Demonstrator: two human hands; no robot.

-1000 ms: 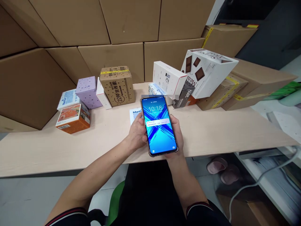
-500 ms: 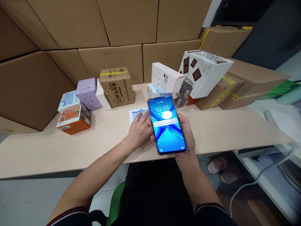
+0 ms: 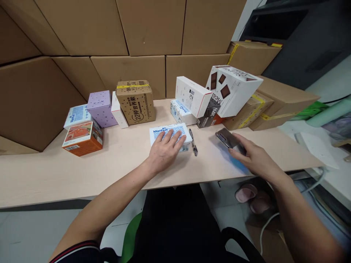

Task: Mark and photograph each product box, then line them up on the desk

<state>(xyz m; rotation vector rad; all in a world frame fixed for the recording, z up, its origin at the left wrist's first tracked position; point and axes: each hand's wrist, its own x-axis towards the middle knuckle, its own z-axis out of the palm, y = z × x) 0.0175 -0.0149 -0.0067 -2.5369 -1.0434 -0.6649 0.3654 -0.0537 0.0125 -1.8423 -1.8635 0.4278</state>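
My left hand (image 3: pixel 165 149) lies with fingers spread on top of a white and blue "Manhua" tissue pack (image 3: pixel 182 130) on the table. Just right of the pack is a black pen (image 3: pixel 193 142). Farther right, my right hand (image 3: pixel 253 155) is closed around a smartphone (image 3: pixel 231 140), thumb on the near side and fingers on the far side. The phone is tilted, screen turned down toward the tabletop, and a blue glow shows on the wood beneath it. Whether its lower edge touches the table I cannot tell.
At the left stand an orange box (image 3: pixel 83 138), a purple box (image 3: pixel 101 109) and a brown carton (image 3: pixel 136 103). A white box (image 3: pixel 193 95) leans on another tissue pack (image 3: pixel 181 112), beside a large chocolate-printed box (image 3: pixel 233 89). Big cardboard boxes (image 3: pixel 128 73) wall off the back.
My right hand has carried the phone rightward and lower, turning its screen face down. My left hand has come off the phone onto the tissue pack. The pen is now uncovered.
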